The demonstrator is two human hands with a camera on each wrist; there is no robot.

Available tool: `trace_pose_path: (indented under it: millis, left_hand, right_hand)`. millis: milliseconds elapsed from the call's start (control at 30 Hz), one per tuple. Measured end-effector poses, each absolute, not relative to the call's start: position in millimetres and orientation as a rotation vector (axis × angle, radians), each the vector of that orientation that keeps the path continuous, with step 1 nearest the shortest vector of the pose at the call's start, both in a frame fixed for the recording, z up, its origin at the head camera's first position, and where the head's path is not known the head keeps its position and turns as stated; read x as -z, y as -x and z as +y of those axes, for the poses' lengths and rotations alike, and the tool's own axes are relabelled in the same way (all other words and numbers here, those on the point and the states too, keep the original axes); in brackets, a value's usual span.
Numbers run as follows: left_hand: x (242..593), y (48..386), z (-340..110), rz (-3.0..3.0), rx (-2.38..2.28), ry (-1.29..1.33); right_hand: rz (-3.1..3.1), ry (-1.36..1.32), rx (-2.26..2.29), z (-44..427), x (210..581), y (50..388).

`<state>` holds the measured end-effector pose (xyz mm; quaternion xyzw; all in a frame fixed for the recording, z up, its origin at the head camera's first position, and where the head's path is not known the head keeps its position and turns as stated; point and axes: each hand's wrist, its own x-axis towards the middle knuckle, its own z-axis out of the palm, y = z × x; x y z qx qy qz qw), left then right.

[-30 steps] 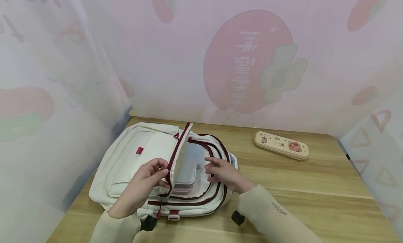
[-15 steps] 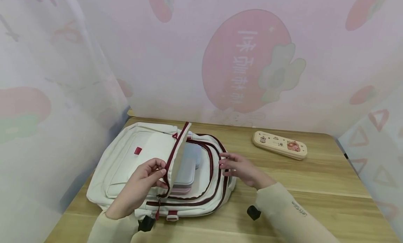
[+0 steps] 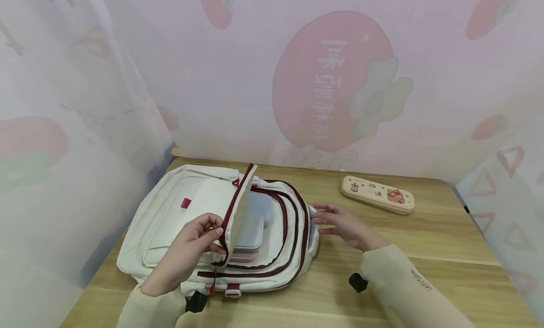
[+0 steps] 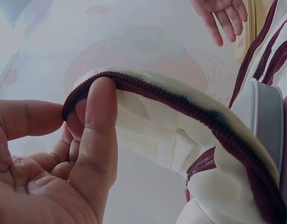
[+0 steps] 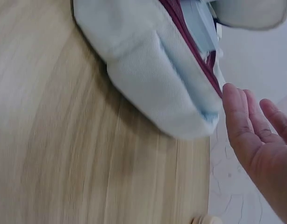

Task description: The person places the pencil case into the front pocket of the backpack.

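A white backpack point(image 3: 170, 210) with dark red zippers lies on the wooden table, its front pocket unzipped. My left hand point(image 3: 191, 248) pinches the zippered edge of the pocket flap point(image 4: 148, 88) between thumb and fingers and holds it raised. Inside the pocket show a grey-blue case point(image 3: 250, 231), a pink item point(image 3: 244, 256) beneath it and a light blue item point(image 3: 260, 205) behind. My right hand point(image 3: 344, 226) is by the bag's right end, fingers extended and holding nothing. In the right wrist view it is beside the bag's side pocket point(image 5: 153, 84).
A cream pencil case point(image 3: 377, 194) with cartoon prints lies at the back right of the table point(image 3: 425, 238). Curtains point(image 3: 238, 82) with strawberry prints stand behind and along both sides. A red zipper pull point(image 3: 213, 289) hangs at the bag's near side.
My right hand has moved right, from over the open pocket to beyond the bag's right end. The left hand keeps holding the flap up in nearly the same place.
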<state>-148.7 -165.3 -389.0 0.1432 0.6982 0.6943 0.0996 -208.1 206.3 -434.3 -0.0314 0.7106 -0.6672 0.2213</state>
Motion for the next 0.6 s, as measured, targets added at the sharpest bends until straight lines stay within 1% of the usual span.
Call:
trace_pose_path:
  millis: [367,600]
  left_hand:
    - [389,150,-166,2.068,-2.045,-0.381]
    - [391,150,-167,2.069,-2.055,-0.401]
  right_hand:
    - [2.004,-0.011,1.829,254,438,203]
    - [2.032,-0.064,1.847,286,438,201]
